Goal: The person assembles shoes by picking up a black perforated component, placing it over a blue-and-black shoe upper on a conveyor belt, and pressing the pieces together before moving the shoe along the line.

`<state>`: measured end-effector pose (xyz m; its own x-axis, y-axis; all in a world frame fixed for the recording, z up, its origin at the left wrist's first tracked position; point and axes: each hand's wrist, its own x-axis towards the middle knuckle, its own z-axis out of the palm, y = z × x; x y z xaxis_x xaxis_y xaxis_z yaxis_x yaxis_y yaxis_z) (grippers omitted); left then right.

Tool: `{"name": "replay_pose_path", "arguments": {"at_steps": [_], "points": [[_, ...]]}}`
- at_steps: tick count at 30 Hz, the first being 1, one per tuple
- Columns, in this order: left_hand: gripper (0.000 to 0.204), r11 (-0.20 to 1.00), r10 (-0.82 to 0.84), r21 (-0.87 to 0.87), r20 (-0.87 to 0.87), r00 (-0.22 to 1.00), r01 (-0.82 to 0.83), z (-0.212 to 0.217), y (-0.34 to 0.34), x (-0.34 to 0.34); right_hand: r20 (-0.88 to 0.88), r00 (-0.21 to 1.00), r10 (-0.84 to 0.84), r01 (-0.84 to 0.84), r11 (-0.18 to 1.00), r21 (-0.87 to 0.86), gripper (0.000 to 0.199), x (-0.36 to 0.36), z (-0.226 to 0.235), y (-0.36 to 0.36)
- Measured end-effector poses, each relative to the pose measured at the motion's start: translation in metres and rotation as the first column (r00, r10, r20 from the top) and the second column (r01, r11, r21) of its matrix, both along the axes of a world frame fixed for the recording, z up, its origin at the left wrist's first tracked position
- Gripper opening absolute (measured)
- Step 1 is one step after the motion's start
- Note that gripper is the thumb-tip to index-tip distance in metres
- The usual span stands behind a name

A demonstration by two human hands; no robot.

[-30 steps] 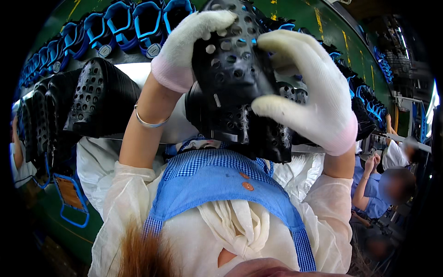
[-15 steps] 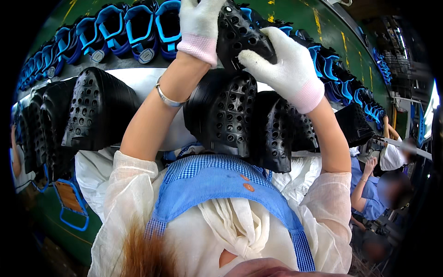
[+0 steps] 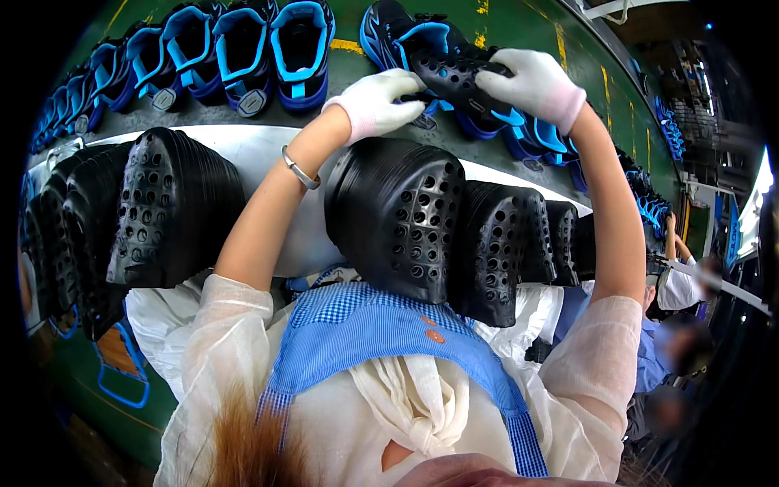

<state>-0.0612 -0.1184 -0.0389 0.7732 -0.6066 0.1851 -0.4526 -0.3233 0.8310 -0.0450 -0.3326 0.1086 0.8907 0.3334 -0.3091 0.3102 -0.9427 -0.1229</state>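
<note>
Both hands — left (image 3: 375, 104), right (image 3: 529, 81) — grip a black perforated insole (image 3: 451, 76) lying crosswise.

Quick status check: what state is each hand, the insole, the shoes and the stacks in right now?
Left hand: gloved, gripping the black perforated insole.
Right hand: gloved, gripping the same insole.
Black perforated insole: held over a blue and black sneaker.
Row of blue and black sneakers: lined up, openings upward.
Stacks of black perforated insoles: nested, standing on edge.

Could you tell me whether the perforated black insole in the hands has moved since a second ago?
Yes. The black insole has gone away from the body, off the insole stack and out to the blue shoes on the belt.
</note>
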Motion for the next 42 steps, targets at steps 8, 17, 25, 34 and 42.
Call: {"name": "replay_pose_path", "arguments": {"at_steps": [8,17,25,34,42], "points": [[0.034,0.997,0.079,-0.001,0.065,0.995,-0.079,-0.008,0.015,0.004,0.023,0.996,0.084,-0.075,0.965,-0.25,0.047,0.051,-0.033,0.06],[0.032,0.913,0.093,0.405,-0.076,0.993,-0.054,-0.001,-0.022,0.018,-0.101,0.987,-0.127,0.11,0.981,-0.161,0.036,0.059,-0.082,0.086],[0.043,0.792,-0.001,0.587,-0.278,0.961,0.17,-0.014,-0.045,0.045,0.01,0.999,-0.044,0.045,0.991,-0.129,0.027,0.089,-0.152,0.076],[0.043,0.772,0.039,0.618,-0.275,0.961,0.146,-0.001,-0.052,0.042,-0.022,0.998,0.066,-0.069,0.988,-0.14,0.027,0.092,-0.144,0.07],[0.042,0.86,0.166,0.51,-0.274,0.947,-0.003,-0.003,-0.039,0.028,0.187,0.914,0.36,-0.396,0.89,0.225,0.033,-0.044,0.017,0.032]]}}
